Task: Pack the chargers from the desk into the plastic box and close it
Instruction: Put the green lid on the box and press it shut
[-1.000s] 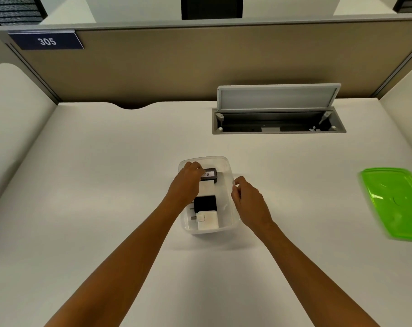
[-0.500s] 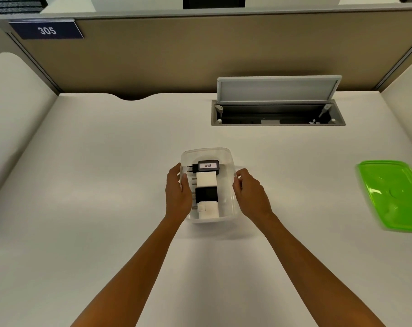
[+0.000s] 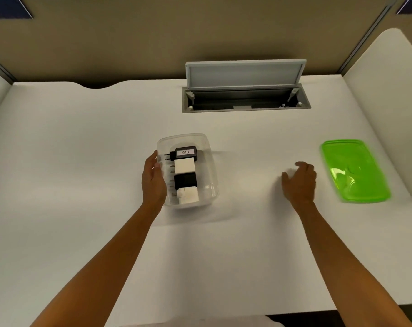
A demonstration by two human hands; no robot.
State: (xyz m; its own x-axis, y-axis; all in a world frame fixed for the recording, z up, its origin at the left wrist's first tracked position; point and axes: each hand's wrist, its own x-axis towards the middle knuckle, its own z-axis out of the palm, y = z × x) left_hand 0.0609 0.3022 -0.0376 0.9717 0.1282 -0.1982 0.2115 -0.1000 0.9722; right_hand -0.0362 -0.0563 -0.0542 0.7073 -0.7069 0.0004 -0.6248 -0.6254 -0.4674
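A clear plastic box [image 3: 207, 161] stands on the white desk [image 3: 82, 161], without a lid. Inside lie several chargers in a row: a black charger labelled 018 [image 3: 186, 152] at the far end, a white one [image 3: 184, 166], a black one [image 3: 185, 181] and a white one [image 3: 188, 195] nearest me. My left hand [image 3: 153, 182] rests flat against the box's left wall. My right hand [image 3: 299, 182] hovers over the desk with fingers apart and nothing in it, a short way left of the green lid [image 3: 354, 171], which lies flat at the right.
An open cable hatch [image 3: 245, 100] with its grey flap raised sits in the desk behind the box. Tan partition walls [image 3: 200, 31] close off the back, and white side panels [image 3: 393, 90] flank the desk. The desk's front edge is near my body.
My right hand has left the box's right side and moved right toward the green lid. My left hand stays at the box's left wall. The camera view has shifted right.
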